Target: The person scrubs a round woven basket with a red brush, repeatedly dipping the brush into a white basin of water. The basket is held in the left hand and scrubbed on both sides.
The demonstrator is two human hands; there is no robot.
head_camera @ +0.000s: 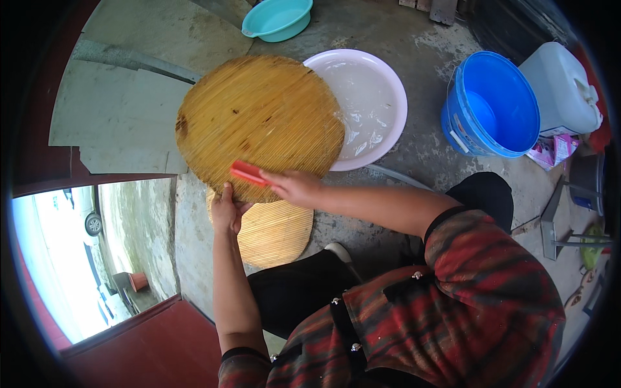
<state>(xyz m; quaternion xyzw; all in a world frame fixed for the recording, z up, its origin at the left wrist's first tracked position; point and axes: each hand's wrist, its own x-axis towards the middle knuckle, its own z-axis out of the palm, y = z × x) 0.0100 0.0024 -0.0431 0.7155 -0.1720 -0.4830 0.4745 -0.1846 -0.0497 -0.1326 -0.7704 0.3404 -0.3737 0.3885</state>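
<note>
My left hand (227, 212) grips the lower edge of a round slatted mat (262, 121), which looks like wood or bamboo, with the thumb on its upper face. In my right hand (293, 188) is a red brush (248, 173), held against the mat near that same edge; its bristles are hidden. The mat overlaps the left part of a pale pink basin (399, 109) that holds water. Below the raised mat, a second round slatted mat (276, 235) lies on the floor, partly covered by the first.
A blue bucket (490, 104) stands to the right, beside a white plastic jerrycan (558, 92) and a pink packet (553, 150). A turquoise basin (279, 19) sits at the top. A grey hose (400, 175) runs from under the pink basin. Red door panels (145, 344) are at lower left.
</note>
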